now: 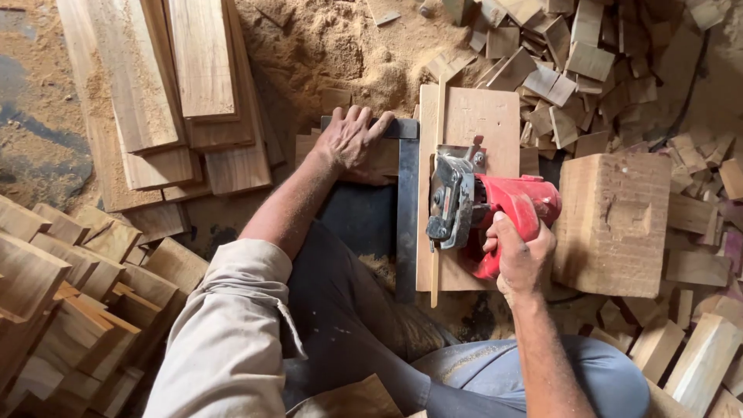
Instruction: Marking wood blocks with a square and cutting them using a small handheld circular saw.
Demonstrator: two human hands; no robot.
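Gripping the red circular saw (495,220) by its rear handle, the right hand (520,259) is closed tightly around it. Its grey metal guard sits on a pale wooden board (472,116), beside a thin strip along the board's left edge. The left hand (348,139) lies flat, fingers spread, on a dark steel square (406,209). A chunky wood block (615,224) stands just right; offcuts and sawdust surround everything.

Saw blade: hidden under guard of red circular saw (487,217).
Right hand (522,255): palm side hidden, wrapped round grip.
Planks (178,85): cut off at top edge.
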